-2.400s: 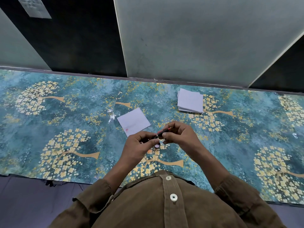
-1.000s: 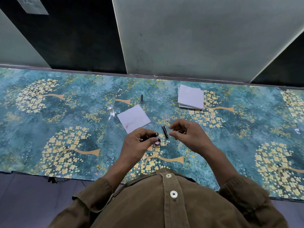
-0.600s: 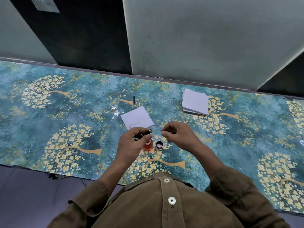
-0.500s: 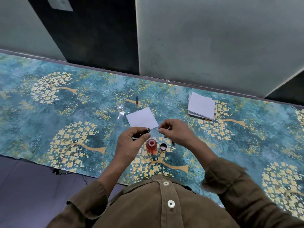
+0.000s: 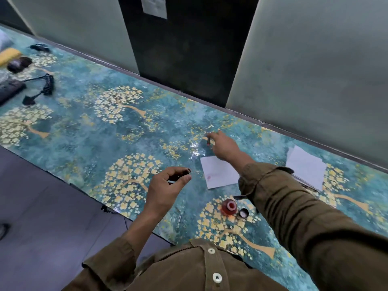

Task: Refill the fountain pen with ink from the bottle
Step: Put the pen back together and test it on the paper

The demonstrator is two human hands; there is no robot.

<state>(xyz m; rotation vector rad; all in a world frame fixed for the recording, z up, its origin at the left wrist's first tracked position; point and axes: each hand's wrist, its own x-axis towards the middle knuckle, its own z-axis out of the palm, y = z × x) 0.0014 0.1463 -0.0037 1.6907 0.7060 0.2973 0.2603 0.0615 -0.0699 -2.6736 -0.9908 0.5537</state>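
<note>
1. On the teal tablecloth [image 5: 88,114] with gold trees, your right hand [image 5: 223,147] is stretched far forward, near the back edge. Its fingertips pinch a thin dark pen part [image 5: 208,141] with a reddish tip, hanging down close to the cloth.
2. Your left hand [image 5: 165,186] hovers above the near part of the table, fingers curled round a dark pen barrel [image 5: 182,174]; the open metal-rimmed end points up and to the right.
3. The ink bottle [image 5: 229,207], red and uncapped, stands close to your body, under your right forearm. Its small dark cap [image 5: 244,213] lies just beside it on the right, open side up.
4. A white paper square [image 5: 218,172] with a faint pink stain lies between the bottle and your right hand. The right sleeve [image 5: 294,206] covers its right edge.
5. A stack of white sheets [image 5: 306,165] sits further right, partly behind the sleeve.
6. Far left: a coiled black cable [image 5: 47,85], a dark flat device [image 5: 8,91] and a yellow object [image 5: 9,55]; too blurred to say more.
</note>
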